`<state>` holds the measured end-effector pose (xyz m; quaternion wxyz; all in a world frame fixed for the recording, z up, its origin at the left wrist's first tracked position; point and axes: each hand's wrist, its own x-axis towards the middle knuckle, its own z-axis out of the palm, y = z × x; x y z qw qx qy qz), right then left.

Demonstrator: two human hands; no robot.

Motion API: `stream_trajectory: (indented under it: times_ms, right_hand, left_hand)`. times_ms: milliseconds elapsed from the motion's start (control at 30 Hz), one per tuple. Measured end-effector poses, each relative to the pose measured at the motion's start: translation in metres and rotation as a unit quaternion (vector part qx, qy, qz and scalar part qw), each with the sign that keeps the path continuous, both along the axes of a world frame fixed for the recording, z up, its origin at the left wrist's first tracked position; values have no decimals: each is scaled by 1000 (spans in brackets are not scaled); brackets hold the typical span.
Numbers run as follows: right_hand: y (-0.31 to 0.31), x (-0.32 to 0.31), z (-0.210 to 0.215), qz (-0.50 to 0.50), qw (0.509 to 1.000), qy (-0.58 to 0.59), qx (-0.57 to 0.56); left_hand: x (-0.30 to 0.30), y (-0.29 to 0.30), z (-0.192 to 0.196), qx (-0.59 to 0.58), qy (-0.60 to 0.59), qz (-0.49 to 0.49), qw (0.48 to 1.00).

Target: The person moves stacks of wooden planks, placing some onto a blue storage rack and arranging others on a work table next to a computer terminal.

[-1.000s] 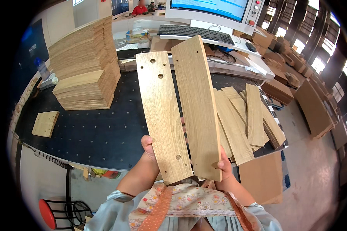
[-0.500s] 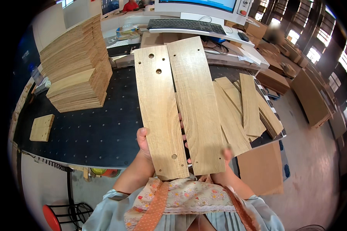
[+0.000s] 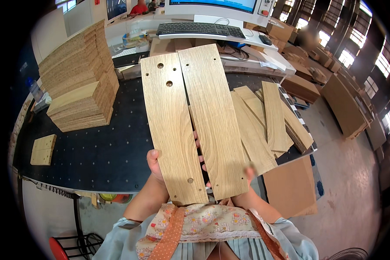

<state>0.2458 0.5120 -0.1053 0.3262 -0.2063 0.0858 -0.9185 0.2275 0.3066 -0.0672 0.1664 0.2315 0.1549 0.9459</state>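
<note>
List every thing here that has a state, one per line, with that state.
Left board: held up flat, drilled holes showing.
Right board: held up beside it, edges nearly meeting.
Left hand: gripping the left board's lower edge.
Right hand: mostly hidden behind the right board.
Board stack: piled high on the dark table.
Loose boards: lying overlapped on the table.

The person wears a pale blue top with short sleeves (image 3: 125,229) and a pleated front, under a cream floral apron (image 3: 203,223) with orange dotted straps (image 3: 167,236) and white lace trim.
</note>
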Motion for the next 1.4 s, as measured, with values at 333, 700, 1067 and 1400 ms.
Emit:
stream_trajectory:
  times_ms: [333, 700, 1067, 1400]
  right_hand:
    - [-1, -7, -15, 45, 996, 37, -74]
    - [-9, -2, -16, 44, 998, 16, -31]
    - [-20, -1, -23, 15, 1000, -5, 5]
    - [-63, 19, 31, -245, 834, 255, 424]
  left_hand:
    - [5, -3, -3, 2, 33, -5, 999]
    - [11, -16, -5, 27, 19, -73, 997]
    - [18, -28, -5, 16, -2, -31, 999]
    - [3, -57, -44, -23, -92, 77, 993]
